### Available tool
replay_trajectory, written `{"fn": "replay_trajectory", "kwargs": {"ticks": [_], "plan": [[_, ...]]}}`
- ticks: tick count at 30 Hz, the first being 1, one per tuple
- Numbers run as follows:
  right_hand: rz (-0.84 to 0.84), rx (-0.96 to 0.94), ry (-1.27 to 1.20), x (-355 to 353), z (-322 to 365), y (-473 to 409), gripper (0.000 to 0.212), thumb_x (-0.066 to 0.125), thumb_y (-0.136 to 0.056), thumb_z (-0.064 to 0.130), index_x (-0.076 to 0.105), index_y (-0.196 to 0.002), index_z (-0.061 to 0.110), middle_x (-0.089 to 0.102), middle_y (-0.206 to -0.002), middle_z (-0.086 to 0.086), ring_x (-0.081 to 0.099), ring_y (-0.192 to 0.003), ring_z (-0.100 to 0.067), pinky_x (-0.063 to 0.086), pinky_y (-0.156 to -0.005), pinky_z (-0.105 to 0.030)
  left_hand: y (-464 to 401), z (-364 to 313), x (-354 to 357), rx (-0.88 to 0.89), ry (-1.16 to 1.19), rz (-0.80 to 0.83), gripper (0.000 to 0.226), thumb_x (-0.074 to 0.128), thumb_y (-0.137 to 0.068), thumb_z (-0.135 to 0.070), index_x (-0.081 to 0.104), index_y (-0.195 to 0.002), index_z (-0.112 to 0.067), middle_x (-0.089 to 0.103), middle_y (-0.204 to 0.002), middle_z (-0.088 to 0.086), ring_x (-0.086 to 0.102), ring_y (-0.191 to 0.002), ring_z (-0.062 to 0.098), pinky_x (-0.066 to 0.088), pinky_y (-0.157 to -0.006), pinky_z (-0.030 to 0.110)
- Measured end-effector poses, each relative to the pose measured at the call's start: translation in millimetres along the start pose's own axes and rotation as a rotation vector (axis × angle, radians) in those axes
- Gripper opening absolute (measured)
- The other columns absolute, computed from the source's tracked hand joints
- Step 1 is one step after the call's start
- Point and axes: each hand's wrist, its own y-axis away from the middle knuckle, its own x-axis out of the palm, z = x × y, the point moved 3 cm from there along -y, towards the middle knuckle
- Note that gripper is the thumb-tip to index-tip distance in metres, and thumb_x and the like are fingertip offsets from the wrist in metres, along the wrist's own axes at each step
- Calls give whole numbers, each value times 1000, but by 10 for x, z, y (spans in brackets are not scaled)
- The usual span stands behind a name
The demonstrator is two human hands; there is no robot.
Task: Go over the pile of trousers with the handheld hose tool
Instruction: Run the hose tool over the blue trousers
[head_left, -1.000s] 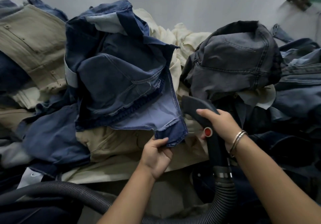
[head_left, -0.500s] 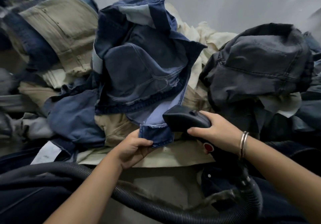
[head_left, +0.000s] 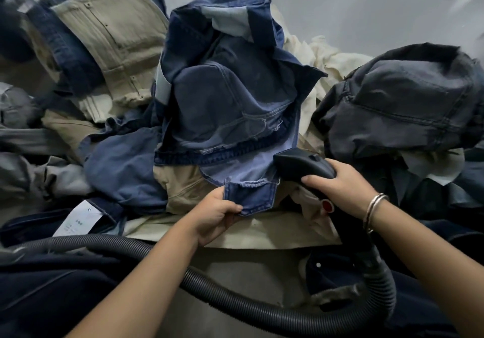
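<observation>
A pile of trousers fills the view. On top in the middle lies a crumpled pair of blue jeans (head_left: 230, 96). My left hand (head_left: 214, 215) pinches the hem of its leg (head_left: 250, 198) and holds it taut. My right hand (head_left: 340, 188) grips the black handheld hose tool (head_left: 303, 166), whose head lies against the pale inside of the jeans just right of the hem. A red button (head_left: 327, 206) shows on the handle. The ribbed black hose (head_left: 235, 303) loops from the handle across the bottom to the left.
Khaki trousers (head_left: 112, 39) lie at the upper left, dark grey jeans (head_left: 400, 101) at the right, cream fabric (head_left: 314, 57) behind. A white label (head_left: 78, 217) sits at the lower left. A grey wall (head_left: 340, 4) rises behind the pile.
The tool's head has swung left and down from upright onto the jeans' pale inside. My left hand has kept its hold on the hem. The view has shifted left.
</observation>
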Motion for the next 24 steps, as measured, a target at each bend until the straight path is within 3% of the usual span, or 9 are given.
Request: {"fn": "replay_trajectory", "kwargs": {"ticks": [4,7,9,11,13,15,17,21,24], "plan": [[-109,-8,-173,-195,-52,5,14,75,-77,25,66,-86,19,69,-75,-2,62,-59,-17,51,-53,-31,-8,-70,-98,13,-16,-92,47,29,-82,26,62,-97,-5,74,-85,5,69,-80,19,58,-68,24],[-250,-1,-240,-467,-95,-10,14,74,-80,22,67,-91,19,69,-83,-1,60,-56,-6,52,-59,-26,29,-123,-214,50,17,-125,44,40,-80,21,62,-107,-6,74,-88,5,70,-77,17,57,-64,23],[-209,-3,-289,-507,-57,24,11,74,-79,23,66,-87,23,69,-81,0,61,-51,-3,51,-52,-19,15,-124,-181,65,55,-109,42,56,-75,9,60,-113,-8,74,-90,3,69,-72,13,56,-60,23],[-126,-33,-280,-399,25,73,10,75,-78,22,67,-85,22,71,-79,-1,63,-58,-7,52,-55,-24,-55,-89,-124,118,205,-159,37,61,-71,-2,61,-108,-9,73,-83,2,67,-65,10,54,-56,22],[-65,-76,-247,-226,162,108,11,75,-78,21,67,-86,19,71,-80,-3,64,-66,-13,53,-59,-27,-129,-37,-96,181,487,-266,27,61,-74,-9,63,-101,-11,73,-84,4,68,-73,15,56,-67,28],[5,-96,-218,-30,285,110,14,75,-78,23,65,-87,20,69,-77,-2,63,-61,-17,51,-50,-25,-177,-17,-101,250,733,-353,17,55,-84,-9,64,-99,-10,72,-93,9,66,-88,22,53,-87,35],[61,-116,-145,134,363,94,16,75,-78,26,62,-86,20,65,-70,-1,60,-52,-17,48,-43,-29,-215,-59,-95,308,880,-388,20,44,-91,-6,62,-100,-6,70,-96,14,65,-92,27,50,-91,36],[115,-121,-111,278,448,48,22,74,-77,32,60,-86,17,61,-64,-3,56,-42,-17,45,-43,-28,-350,-200,-46,279,1001,-489,25,33,-94,4,56,-90,-3,66,-81,13,61,-78,23,55,-62,24],[117,-127,-118,250,503,2,19,74,-78,30,59,-84,20,62,-66,-4,57,-42,-18,45,-43,-27,-401,-272,15,250,966,-403,18,41,-96,-4,58,-92,-4,68,-79,11,64,-72,18,51,-58,20]]}}
